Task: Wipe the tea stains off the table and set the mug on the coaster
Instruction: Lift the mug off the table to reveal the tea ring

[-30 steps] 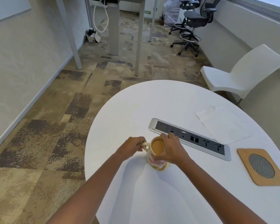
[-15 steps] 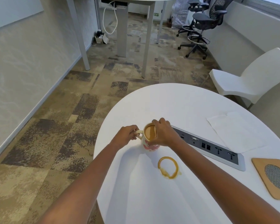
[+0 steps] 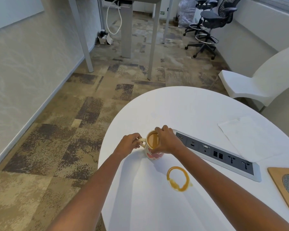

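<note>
A cream mug (image 3: 153, 155) with pink marks, full of brown tea, stands on the white round table (image 3: 187, 105) near its left edge. My left hand (image 3: 129, 142) grips the mug's handle. My right hand (image 3: 165, 139) wraps the mug's rim and right side. A brown ring-shaped tea stain (image 3: 178, 178) lies on the table just right of and nearer than the mug. The wooden coaster (image 3: 285, 185) with a grey mesh disc sits at the right edge of view. A white paper napkin (image 3: 247, 137) lies beyond the socket strip.
A grey and white socket strip (image 3: 218, 153) runs diagonally across the table between mug and napkin. A white chair (image 3: 260, 80) stands at the table's far right. Desk legs (image 3: 153, 44) and black office chairs (image 3: 212, 22) stand further back on the patterned carpet.
Both hands carried the mug away from me and left, off the spot where it stood. That uncovered the ring-shaped tea stain. The mug now rests on the table.
</note>
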`<action>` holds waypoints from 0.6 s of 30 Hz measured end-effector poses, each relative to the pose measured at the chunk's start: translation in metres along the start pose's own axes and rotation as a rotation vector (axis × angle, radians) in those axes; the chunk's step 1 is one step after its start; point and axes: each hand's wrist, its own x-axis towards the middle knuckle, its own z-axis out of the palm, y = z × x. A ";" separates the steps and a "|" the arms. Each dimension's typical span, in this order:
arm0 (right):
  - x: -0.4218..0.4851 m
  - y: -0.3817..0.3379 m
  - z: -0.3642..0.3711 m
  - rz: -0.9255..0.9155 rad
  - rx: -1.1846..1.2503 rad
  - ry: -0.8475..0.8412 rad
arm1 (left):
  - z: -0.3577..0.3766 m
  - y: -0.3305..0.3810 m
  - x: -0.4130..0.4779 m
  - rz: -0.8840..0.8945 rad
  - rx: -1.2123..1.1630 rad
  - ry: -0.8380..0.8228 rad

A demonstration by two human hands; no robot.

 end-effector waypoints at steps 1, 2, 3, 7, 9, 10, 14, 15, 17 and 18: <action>0.001 0.001 0.000 -0.001 -0.002 -0.004 | 0.000 0.000 0.001 -0.001 0.000 0.000; 0.002 0.001 0.000 -0.002 -0.003 -0.007 | 0.000 0.000 0.001 -0.002 0.005 -0.002; 0.003 0.002 0.000 -0.003 -0.005 -0.009 | 0.000 0.000 0.002 0.002 0.012 -0.008; 0.007 0.001 0.000 0.007 -0.016 -0.024 | -0.004 0.000 0.002 0.018 0.065 -0.030; 0.008 0.002 0.002 0.017 -0.016 -0.028 | -0.003 -0.004 0.002 0.051 0.154 -0.009; 0.009 0.002 0.003 0.019 -0.014 -0.027 | -0.001 -0.004 0.000 0.072 0.203 0.010; 0.004 0.006 0.010 0.025 0.086 -0.005 | 0.016 -0.009 -0.014 0.159 0.198 0.092; 0.000 0.009 0.012 0.035 0.133 0.008 | 0.022 -0.011 -0.018 0.197 0.208 0.142; -0.010 0.017 0.018 0.068 0.223 0.048 | 0.035 -0.015 -0.023 0.257 0.252 0.276; -0.016 0.023 0.022 0.086 0.259 0.071 | 0.040 -0.014 -0.026 0.275 0.262 0.332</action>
